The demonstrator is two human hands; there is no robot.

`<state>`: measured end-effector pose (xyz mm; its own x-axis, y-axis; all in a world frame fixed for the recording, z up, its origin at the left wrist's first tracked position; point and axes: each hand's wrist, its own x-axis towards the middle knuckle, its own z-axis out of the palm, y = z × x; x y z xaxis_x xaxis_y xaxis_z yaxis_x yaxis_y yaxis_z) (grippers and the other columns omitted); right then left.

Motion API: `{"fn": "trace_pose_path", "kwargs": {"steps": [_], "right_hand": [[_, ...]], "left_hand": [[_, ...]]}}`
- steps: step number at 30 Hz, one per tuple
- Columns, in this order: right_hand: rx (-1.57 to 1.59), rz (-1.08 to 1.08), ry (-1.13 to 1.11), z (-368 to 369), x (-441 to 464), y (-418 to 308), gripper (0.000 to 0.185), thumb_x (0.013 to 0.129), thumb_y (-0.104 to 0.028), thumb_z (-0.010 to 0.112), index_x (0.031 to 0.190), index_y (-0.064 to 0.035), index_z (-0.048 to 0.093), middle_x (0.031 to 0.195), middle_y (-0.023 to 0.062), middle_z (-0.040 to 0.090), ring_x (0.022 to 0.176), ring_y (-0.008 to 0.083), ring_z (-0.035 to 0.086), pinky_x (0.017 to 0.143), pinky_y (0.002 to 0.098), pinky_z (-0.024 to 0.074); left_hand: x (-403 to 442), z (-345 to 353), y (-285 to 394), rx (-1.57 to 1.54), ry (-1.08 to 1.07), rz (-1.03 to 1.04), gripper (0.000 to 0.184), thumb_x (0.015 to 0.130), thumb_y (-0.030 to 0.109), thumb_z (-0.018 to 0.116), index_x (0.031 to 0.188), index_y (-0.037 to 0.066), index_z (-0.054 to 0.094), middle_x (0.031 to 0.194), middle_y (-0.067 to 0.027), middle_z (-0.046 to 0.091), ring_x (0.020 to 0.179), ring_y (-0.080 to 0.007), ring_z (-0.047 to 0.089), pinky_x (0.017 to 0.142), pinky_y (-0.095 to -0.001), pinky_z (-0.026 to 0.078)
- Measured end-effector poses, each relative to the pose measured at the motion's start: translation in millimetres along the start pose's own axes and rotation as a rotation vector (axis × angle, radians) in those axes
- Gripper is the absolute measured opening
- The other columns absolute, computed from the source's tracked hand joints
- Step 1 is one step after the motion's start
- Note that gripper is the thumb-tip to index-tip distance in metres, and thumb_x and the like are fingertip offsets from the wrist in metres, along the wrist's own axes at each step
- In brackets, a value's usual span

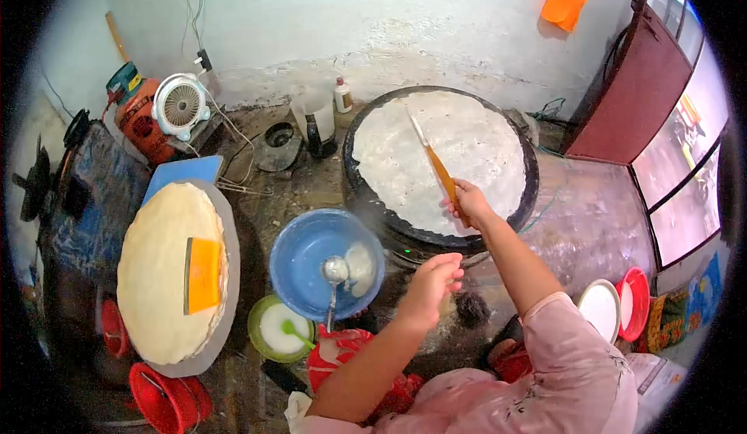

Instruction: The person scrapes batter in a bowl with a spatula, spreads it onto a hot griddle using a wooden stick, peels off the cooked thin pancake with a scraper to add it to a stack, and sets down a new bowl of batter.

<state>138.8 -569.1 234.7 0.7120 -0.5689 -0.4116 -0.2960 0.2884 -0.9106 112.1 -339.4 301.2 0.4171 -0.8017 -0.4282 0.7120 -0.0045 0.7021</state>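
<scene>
My right hand (469,205) is wrapped round the wooden handle of a long flat spatula (440,171). Its pale blade lies across a thin white sheet of batter (482,142), which covers most of a round black griddle (531,177). Nearer to me, my left hand (430,290) hovers in front of the griddle's edge with its fingers stretched out and nothing in them. To its left stands a blue basin (284,259), where a metal ladle (334,270) rests beside some whitish batter (359,269).
A stack of flatbreads (159,278) bears an orange scraper (204,274) at left. A green bowl (257,333) of white liquid adjoins the basin. Behind are a clear jug (313,111), a small bottle (342,95), a blower (180,105) and an orange gas cylinder (140,119). Red baskets (163,399) stand lower left.
</scene>
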Motion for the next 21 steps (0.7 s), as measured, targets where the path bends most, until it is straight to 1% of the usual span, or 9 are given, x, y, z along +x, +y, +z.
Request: {"fn": "trace_pose_path", "kwargs": {"steps": [6,8,10,12,15,17,18,20,21], "right_hand": [[-0.185,0.030,0.012,31,37,-9,0.041,0.092,-0.014,0.034,0.132,-0.0131,0.036,0.071,0.0073,0.056,0.050,0.0098,0.046,0.041,0.0253,0.0395],[-0.372,-0.047,0.089,33,61,6,0.037,0.089,-0.019,0.040,0.125,-0.0124,0.046,0.072,0.0119,0.061,0.056,0.0193,0.055,0.048,0.0334,0.0451],[-1.052,-0.426,0.262,40,71,7,0.037,0.086,-0.025,0.044,0.117,-0.0095,0.053,0.081,0.0184,0.063,0.069,0.0315,0.061,0.060,0.0405,0.0482],[-1.213,-0.256,0.256,46,78,10,0.036,0.082,-0.031,0.048,0.108,-0.0077,0.059,0.091,0.0213,0.060,0.083,0.0387,0.058,0.073,0.0432,0.0464],[-1.193,-0.385,0.219,49,69,15,0.031,0.081,-0.027,0.051,0.104,-0.0085,0.062,0.081,0.0187,0.063,0.071,0.0311,0.061,0.060,0.0395,0.0485],[-0.755,-0.219,0.140,50,37,-1,0.032,0.079,-0.015,0.050,0.110,-0.0140,0.057,0.089,0.0170,0.063,0.082,0.0286,0.062,0.070,0.0367,0.0487],[-0.753,-0.226,0.146,42,29,-7,0.032,0.079,-0.015,0.050,0.110,-0.0140,0.057,0.089,0.0170,0.063,0.082,0.0286,0.062,0.070,0.0367,0.0487],[0.021,0.180,0.017,13,17,-11,0.030,0.083,-0.015,0.047,0.112,-0.0131,0.057,0.094,0.0192,0.062,0.083,0.0288,0.062,0.072,0.0355,0.0482],[0.025,0.179,0.024,4,14,-6,0.030,0.083,-0.015,0.047,0.112,-0.0131,0.057,0.094,0.0192,0.062,0.083,0.0288,0.062,0.072,0.0355,0.0482]], "left_hand": [[2,1,2,0.007,0.019,-0.025,0.029,0.085,0.015,0.050,0.111,0.002,0.054,0.111,-0.0075,0.056,0.097,-0.0183,0.055,0.081,-0.0308,0.043],[4,0,2,0.010,0.028,-0.026,0.029,0.085,0.015,0.050,0.111,0.002,0.054,0.111,-0.0075,0.056,0.097,-0.0183,0.055,0.081,-0.0309,0.043],[4,0,4,0.014,0.038,-0.028,0.030,0.085,0.016,0.051,0.111,0.002,0.054,0.110,-0.0075,0.056,0.097,-0.0184,0.055,0.081,-0.0310,0.044],[1,1,8,-0.003,0.030,-0.040,0.030,0.085,0.016,0.051,0.111,0.001,0.053,0.110,-0.0076,0.056,0.097,-0.0185,0.054,0.080,-0.0313,0.044],[5,-1,7,-0.039,0.024,-0.036,0.031,0.085,0.015,0.050,0.112,0.000,0.052,0.111,-0.0080,0.055,0.098,-0.0187,0.054,0.080,-0.0313,0.045],[6,-3,5,-0.034,0.014,-0.024,0.031,0.085,0.014,0.050,0.112,0.000,0.052,0.111,-0.0084,0.055,0.098,-0.0189,0.054,0.080,-0.0312,0.045],[6,-3,6,-0.034,0.013,-0.015,0.031,0.085,0.014,0.050,0.112,-0.001,0.052,0.112,-0.0087,0.055,0.098,-0.0190,0.054,0.080,-0.0311,0.045],[1,1,11,-0.018,0.024,-0.016,0.031,0.085,0.014,0.049,0.112,-0.001,0.052,0.112,-0.0091,0.055,0.097,-0.0194,0.055,0.079,-0.0313,0.045],[0,1,10,-0.007,0.025,-0.012,0.031,0.085,0.014,0.048,0.112,-0.001,0.052,0.113,-0.0091,0.055,0.097,-0.0195,0.055,0.079,-0.0311,0.045]]}}
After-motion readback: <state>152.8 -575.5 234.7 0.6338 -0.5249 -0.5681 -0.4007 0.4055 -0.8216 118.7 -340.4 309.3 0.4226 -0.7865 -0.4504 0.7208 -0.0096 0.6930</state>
